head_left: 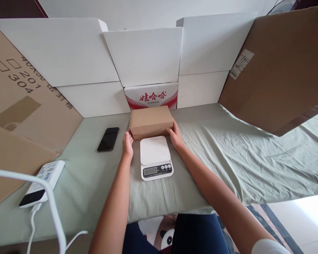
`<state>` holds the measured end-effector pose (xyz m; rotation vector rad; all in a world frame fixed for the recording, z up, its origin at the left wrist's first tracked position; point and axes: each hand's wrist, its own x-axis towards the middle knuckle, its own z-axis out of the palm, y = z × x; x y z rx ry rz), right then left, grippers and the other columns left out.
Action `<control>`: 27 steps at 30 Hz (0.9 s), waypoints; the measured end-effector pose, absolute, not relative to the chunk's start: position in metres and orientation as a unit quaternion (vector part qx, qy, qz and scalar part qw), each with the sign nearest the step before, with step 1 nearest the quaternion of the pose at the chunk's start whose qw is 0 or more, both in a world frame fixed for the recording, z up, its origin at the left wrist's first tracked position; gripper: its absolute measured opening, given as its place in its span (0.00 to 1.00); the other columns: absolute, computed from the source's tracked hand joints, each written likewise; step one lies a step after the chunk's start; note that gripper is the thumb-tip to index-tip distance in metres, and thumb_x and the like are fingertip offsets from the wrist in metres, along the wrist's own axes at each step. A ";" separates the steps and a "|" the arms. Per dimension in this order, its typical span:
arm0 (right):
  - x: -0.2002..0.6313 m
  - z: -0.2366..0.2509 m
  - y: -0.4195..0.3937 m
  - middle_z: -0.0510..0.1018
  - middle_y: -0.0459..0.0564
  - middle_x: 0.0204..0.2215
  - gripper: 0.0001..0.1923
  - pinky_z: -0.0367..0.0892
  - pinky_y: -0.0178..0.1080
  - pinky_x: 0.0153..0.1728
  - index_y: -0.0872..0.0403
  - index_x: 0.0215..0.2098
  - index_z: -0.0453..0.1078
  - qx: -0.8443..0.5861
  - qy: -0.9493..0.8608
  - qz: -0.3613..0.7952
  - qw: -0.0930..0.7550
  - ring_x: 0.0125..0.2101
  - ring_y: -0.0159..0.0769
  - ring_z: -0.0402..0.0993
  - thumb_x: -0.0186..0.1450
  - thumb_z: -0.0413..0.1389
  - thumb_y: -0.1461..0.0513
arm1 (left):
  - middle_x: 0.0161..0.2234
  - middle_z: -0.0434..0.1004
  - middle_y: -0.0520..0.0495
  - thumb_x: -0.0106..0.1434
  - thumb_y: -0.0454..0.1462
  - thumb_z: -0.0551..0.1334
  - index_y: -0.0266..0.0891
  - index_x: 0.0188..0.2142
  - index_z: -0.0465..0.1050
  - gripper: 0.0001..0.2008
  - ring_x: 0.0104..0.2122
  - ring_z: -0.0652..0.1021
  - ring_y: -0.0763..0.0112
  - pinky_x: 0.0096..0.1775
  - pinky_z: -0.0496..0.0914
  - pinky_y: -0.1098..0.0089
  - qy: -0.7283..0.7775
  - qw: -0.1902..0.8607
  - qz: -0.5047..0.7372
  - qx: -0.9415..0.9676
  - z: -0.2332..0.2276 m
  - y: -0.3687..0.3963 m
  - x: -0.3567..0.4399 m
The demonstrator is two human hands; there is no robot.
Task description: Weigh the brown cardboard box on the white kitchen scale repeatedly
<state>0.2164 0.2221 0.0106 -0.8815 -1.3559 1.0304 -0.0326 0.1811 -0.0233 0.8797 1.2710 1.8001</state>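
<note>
A closed brown cardboard box (151, 120) sits behind the kitchen scale, held at its two ends. My left hand (127, 141) presses against its left end, and my right hand (175, 135) grips the right end with the thumb on the front face. Whether the box rests on the cloth or is slightly lifted, I cannot tell. In front of it, between my forearms, lies a white digital kitchen scale (155, 153) with a bare platform, a small grey display and several buttons facing me.
A black smartphone (108, 139) lies left of my left hand. Further left are a white device (43, 181) with a cable and a large carton (21, 98). White boxes (148, 56) line the back; another brown carton (278, 67) stands right. Green cloth (214, 141) covers the table.
</note>
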 end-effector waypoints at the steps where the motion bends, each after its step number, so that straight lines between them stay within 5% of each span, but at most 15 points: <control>1: 0.216 0.011 0.222 0.66 0.48 0.73 0.42 0.53 0.54 0.75 0.48 0.74 0.58 -0.377 -0.577 0.441 0.574 0.72 0.50 0.60 0.62 0.55 0.57 | 0.68 0.71 0.31 0.64 0.69 0.56 0.41 0.63 0.76 0.43 0.71 0.68 0.50 0.68 0.63 0.55 0.498 0.375 0.703 0.341 -0.022 0.181 -0.032; 27: 0.216 0.011 0.218 0.52 0.50 0.79 0.48 0.48 0.52 0.77 0.48 0.78 0.48 -0.364 -0.598 0.418 0.579 0.77 0.49 0.49 0.65 0.59 0.49 | 0.66 0.74 0.35 0.62 0.67 0.61 0.44 0.61 0.77 0.40 0.71 0.68 0.51 0.68 0.63 0.56 0.468 0.356 0.715 0.378 -0.009 0.173 -0.024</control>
